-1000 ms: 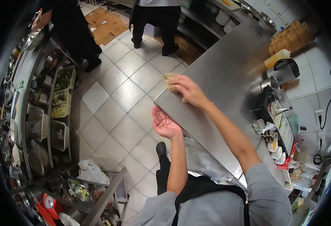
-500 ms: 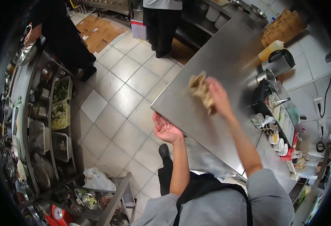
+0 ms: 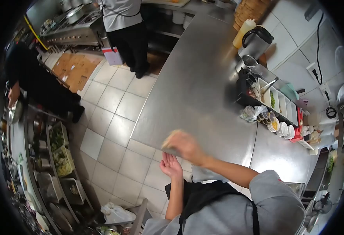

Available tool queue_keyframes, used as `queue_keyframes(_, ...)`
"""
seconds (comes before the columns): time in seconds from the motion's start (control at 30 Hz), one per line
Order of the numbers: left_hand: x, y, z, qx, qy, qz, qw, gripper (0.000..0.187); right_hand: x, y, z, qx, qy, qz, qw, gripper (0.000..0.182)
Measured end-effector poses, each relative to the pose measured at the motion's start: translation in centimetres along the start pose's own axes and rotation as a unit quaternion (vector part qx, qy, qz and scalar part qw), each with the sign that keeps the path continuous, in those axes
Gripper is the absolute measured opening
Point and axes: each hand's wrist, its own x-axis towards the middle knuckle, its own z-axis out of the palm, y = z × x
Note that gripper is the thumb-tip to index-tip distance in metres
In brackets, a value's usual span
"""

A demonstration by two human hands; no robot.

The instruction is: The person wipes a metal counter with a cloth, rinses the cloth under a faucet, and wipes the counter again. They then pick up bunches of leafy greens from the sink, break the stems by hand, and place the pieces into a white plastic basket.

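Under the near edge of the steel counter [image 3: 203, 90], my left hand [image 3: 172, 166] is held palm up and cupped, fingers stretched out, with nothing plain to see in it. My right hand [image 3: 187, 148] is closed and smeared by motion at that same edge, just above my left fingers. A tan cloth [image 3: 166, 143] sticks out a little at its front; most of it is hidden by the hand. A faint damp sheen shows on the steel behind my right hand.
Along the wall stand a metal pitcher [image 3: 256, 42], a yellow squeeze bottle [image 3: 243, 33], a condiment tray [image 3: 277, 98] and small cups [image 3: 283, 129]. One person [image 3: 127, 39] stands beyond the counter, another [image 3: 38, 78] at the left shelves [image 3: 72, 168]. A white plastic bag [image 3: 117, 213] lies lower left.
My right hand has swept the cloth from the middle of the counter to its near edge, above my left hand. The left hand stays palm up; the view has shifted.
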Motion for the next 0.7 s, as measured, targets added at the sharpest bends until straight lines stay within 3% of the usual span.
queue_keyframes(0.1, -1.4, 1.2, -3.1, 0.053, 0.002, -0.11, 0.993, 0.048, 1.6, 6.5, -7.1, -0.212, 0.118, 0.106, 0.964, 0.019)
queue_keyframes(0.17, -1.4, 2.5, -5.2, 0.087, 0.007, -0.155, 0.984, 0.045, 3.4, 14.0, -10.7, -0.328, 0.223, 0.147, 0.906, 0.027)
queue_keyframes(0.3, -0.9, 4.8, -6.5, 0.132, 0.02, -0.176, 0.975, 0.044, 6.8, 25.7, -13.0, -0.398, 0.249, 0.243, 0.849, 0.03)
queue_keyframes(0.37, -0.7, 6.0, -5.6, 0.124, 0.029, -0.189, 0.974, 0.043, 7.7, 30.1, -11.6, -0.458, 0.237, 0.426, 0.743, 0.035)
queue_keyframes(0.43, 0.4, 6.4, -6.3, 0.112, 0.04, -0.208, 0.971, 0.042, 9.5, 32.1, -11.5, -0.446, 0.227, 0.444, 0.743, 0.041)
queue_keyframes(0.5, 2.5, 6.5, -7.5, -0.059, -0.163, -0.407, 0.897, 0.039, 12.9, 35.1, -11.3, -0.446, 0.258, 0.351, 0.782, 0.04)
queue_keyframes(0.57, 1.8, 5.3, -3.3, 0.127, 0.045, -0.406, 0.904, 0.037, 16.6, 37.8, -11.4, -0.468, 0.196, 0.187, 0.841, 0.039)
queue_keyframes(0.6, 3.3, 5.5, -5.1, 0.117, -0.005, -0.488, 0.865, 0.04, 19.5, 36.8, -11.2, -0.412, 0.178, 0.201, 0.871, 0.035)
queue_keyframes(0.63, 3.5, 4.6, -3.7, 0.047, -0.111, -0.584, 0.803, 0.045, 21.7, 37.1, -10.1, -0.391, 0.141, 0.195, 0.888, 0.031)
queue_keyframes(0.7, 5.5, 4.2, -4.2, 0.071, -0.097, -0.612, 0.782, 0.047, 25.0, 36.2, -7.7, -0.298, 0.063, 0.104, 0.947, 0.032)
